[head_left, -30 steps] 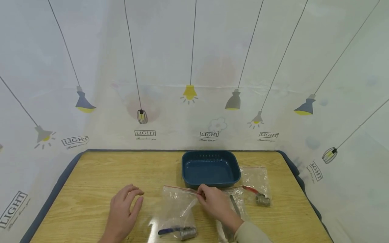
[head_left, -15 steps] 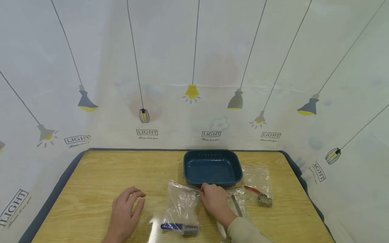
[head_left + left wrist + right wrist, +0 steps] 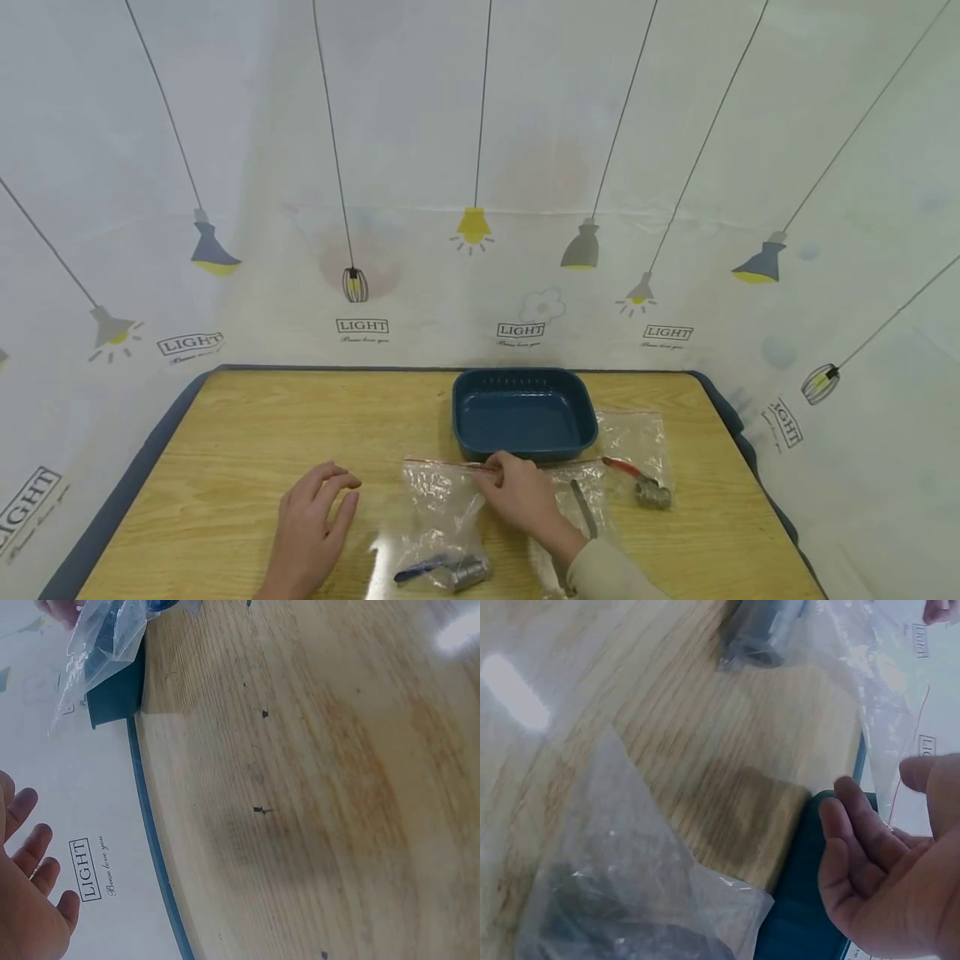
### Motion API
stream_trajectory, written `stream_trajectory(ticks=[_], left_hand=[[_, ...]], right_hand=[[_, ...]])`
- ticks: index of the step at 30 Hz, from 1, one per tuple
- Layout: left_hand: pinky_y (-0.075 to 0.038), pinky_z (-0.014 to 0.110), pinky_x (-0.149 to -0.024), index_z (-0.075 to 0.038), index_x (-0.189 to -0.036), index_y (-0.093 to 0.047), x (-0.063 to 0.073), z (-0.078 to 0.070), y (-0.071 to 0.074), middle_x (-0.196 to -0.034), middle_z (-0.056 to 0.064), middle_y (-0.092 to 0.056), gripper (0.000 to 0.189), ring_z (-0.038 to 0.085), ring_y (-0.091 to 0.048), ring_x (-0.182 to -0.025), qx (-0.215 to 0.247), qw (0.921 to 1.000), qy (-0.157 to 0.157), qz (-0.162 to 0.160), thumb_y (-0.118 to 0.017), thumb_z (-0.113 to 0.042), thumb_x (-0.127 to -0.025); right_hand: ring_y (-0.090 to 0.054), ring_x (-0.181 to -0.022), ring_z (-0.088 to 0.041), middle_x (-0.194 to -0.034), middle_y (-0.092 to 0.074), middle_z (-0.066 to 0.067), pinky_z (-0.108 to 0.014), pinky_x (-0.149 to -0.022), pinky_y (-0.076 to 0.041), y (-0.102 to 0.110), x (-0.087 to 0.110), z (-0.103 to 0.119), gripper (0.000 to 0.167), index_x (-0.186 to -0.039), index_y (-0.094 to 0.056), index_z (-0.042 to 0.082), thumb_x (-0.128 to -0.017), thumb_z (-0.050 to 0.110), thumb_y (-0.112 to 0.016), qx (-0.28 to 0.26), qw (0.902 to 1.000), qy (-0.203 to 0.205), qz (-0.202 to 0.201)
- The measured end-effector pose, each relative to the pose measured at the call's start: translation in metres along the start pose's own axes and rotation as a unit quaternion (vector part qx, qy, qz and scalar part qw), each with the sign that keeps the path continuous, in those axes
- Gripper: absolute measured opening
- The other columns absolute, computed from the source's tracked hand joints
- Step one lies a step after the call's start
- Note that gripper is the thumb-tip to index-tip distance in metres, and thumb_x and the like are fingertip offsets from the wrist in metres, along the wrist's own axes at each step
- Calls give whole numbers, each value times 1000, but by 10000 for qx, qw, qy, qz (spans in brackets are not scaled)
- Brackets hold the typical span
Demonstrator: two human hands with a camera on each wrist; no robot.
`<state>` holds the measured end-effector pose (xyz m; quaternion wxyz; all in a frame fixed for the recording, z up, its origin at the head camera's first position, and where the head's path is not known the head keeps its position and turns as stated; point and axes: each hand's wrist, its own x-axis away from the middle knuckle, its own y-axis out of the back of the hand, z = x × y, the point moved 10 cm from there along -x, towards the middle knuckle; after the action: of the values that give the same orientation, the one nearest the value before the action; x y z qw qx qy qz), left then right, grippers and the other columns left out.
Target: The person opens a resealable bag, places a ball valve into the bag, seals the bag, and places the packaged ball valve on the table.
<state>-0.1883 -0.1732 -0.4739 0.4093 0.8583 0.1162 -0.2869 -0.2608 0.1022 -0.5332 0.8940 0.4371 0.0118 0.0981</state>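
Note:
My right hand (image 3: 521,496) pinches the red-lined top edge of a clear zip bag (image 3: 438,500) at its right corner. Inside that bag, at the bottom, lies a grey metal cylinder-shaped piece (image 3: 467,572) with a blue lever handle, looking like a valve. The right wrist view shows the curled fingers (image 3: 866,840) beside the hanging bag (image 3: 847,667). My left hand (image 3: 311,525) is left of the bag, apart from it, fingers relaxed and holding nothing. A second zip bag (image 3: 596,479), with a grey strip-like piece inside, lies partly hidden under my right forearm.
A dark blue rectangular tray (image 3: 525,454) stands at the table's back, just beyond my right hand. Right of it lies another zip bag (image 3: 633,437) with a red-handled metal piece (image 3: 651,493). A printed curtain (image 3: 420,167) surrounds the wooden table (image 3: 247,425).
My right hand tugs the bag's top edge up, then brings it back down slightly leftward. The blue-handled piece has tilted inside the bag. My left hand stays nearly still.

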Motion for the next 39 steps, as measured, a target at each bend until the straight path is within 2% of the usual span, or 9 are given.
stream_trajectory(ticks=[4, 9, 12, 15, 18, 21, 27, 33, 39], left_hand=[[-34, 58, -91, -15, -95, -68, 0, -1, 0, -107, 6, -64, 17, 34, -55, -115, 20, 10000, -17, 0, -70, -5, -82], [-34, 58, -91, -15, -96, -68, 1, 0, -1, -107, 5, -64, 16, 35, -55, -116, 16, 10000, -7, 20, -70, -5, -82], [-34, 59, -92, -15, -96, -68, 2, 0, -3, -108, 5, -64, 16, 34, -54, -117, 2, 9999, 46, 100, -70, -6, -84], [-35, 59, -92, -15, -96, -68, 2, 0, -4, -108, 5, -64, 15, 34, -55, -117, 2, 9999, 73, 152, -70, -6, -84], [-35, 59, -91, -15, -95, -68, 2, -1, -5, -107, 5, -64, 15, 35, -55, -115, 22, 9999, 37, 131, -70, -6, -84], [-36, 59, -89, -14, -95, -68, 3, -3, -5, -107, 6, -64, 15, 35, -56, -114, 41, 9999, -10, 95, -70, -5, -83], [-37, 60, -89, -13, -94, -69, 3, -3, -7, -106, 7, -64, 14, 35, -56, -114, 42, 9999, -7, 132, -70, -6, -83], [-36, 58, -90, -14, -94, -69, 6, -2, -9, -107, 4, -64, 14, 34, -56, -114, 84, 9998, 60, 158, -71, -5, -83], [-35, 60, -92, -15, -95, -69, 10, 2, -14, -109, 6, -64, 13, 34, -54, -117, 106, 9991, 251, 323, -70, -7, -85]], right_hand=[[-58, -64, -8, -79, -67, 4, -28, -59, -46, -9, 12, -2, 62, -126, -56, 4, -90, 55, -59, -626, 9957, -43, 684], [-62, -77, -12, -88, -70, -3, -31, -66, -50, -23, 31, -5, 82, -140, -35, -9, -87, 43, -69, -1483, 9771, -149, 1516], [-64, -77, -13, -88, -72, -6, -30, -67, -50, -33, 41, -1, 72, -136, -41, -8, -85, 32, -74, -1790, 9644, -27, 1947], [-63, -74, -6, -85, -72, -5, -25, -66, -50, -42, 48, 5, 41, -114, -60, 0, -85, 25, -74, -1687, 9615, 324, 2146], [-55, -65, 1, -78, -70, 1, -19, -60, -45, -46, 51, 8, 17, -90, -67, 8, -87, 24, -70, -1423, 9665, 628, 2041], [-47, -59, 2, -72, -64, 6, -19, -57, -40, -46, 52, 7, 20, -78, -65, 12, -92, 26, -65, -1213, 9733, 716, 1811], [-49, -61, 1, -69, -61, 8, -20, -57, -41, -40, 53, 0, 18, -78, -62, 14, -93, 24, -59, -835, 9832, 614, 1503], [-41, -51, -3, -57, -50, 11, -22, -48, -34, -24, 49, -9, 22, -66, -58, 16, -87, 22, -62, -253, 9948, 336, 926], [-44, -53, -7, -59, -52, 9, -25, -49, -36, -16, 49, -12, 22, -66, -60, 17, -86, 25, -63, 135, 9964, 27, 841]])
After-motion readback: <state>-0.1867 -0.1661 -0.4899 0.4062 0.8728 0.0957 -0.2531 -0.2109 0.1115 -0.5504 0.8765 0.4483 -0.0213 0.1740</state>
